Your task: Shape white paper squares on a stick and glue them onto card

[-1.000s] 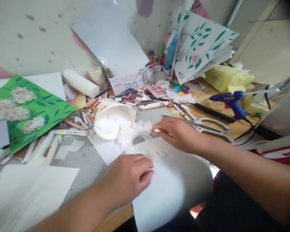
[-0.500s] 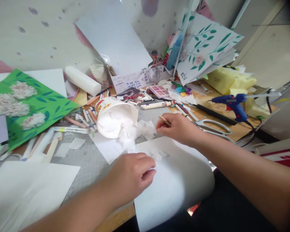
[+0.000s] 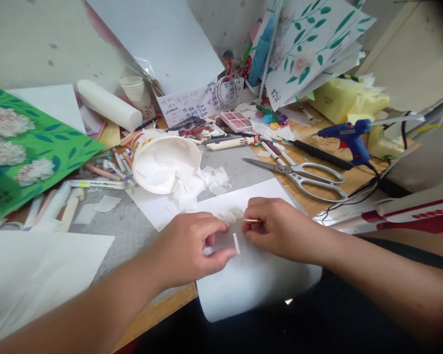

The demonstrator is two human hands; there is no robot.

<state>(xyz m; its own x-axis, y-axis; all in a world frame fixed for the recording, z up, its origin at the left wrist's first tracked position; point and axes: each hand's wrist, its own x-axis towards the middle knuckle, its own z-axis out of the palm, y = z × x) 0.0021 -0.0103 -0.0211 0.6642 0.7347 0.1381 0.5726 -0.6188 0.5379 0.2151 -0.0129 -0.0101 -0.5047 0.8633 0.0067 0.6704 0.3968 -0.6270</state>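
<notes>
My left hand (image 3: 203, 243) is over the near sheet of white paper (image 3: 239, 290), with its thumb and forefinger apart. A narrow white paper strip (image 3: 237, 243) touches or sits beside the thumb tip; I cannot tell if it is held. Facing it, my right hand (image 3: 276, 228) is closed around a thin wooden stick (image 3: 254, 220) pointing left. Crumpled whitish tissue pieces (image 3: 231, 215) lie on the sheet just beyond both hands. A tipped paper tub (image 3: 166, 162) full of white tissue squares (image 3: 188, 189) spills toward the sheet.
Silver scissors (image 3: 299, 177) lie at the right, before a blue glue gun (image 3: 349, 135). Markers (image 3: 231, 143) and a pink palette (image 3: 236, 122) crowd the back. At left are a green flower picture (image 3: 59, 147), a white roll (image 3: 109, 105) and a large white sheet (image 3: 40, 275).
My right hand has come left and nearer with the stick, close to my left hand. The left thumb and forefinger have spread apart. The view has shifted, and the scissors are now fully visible.
</notes>
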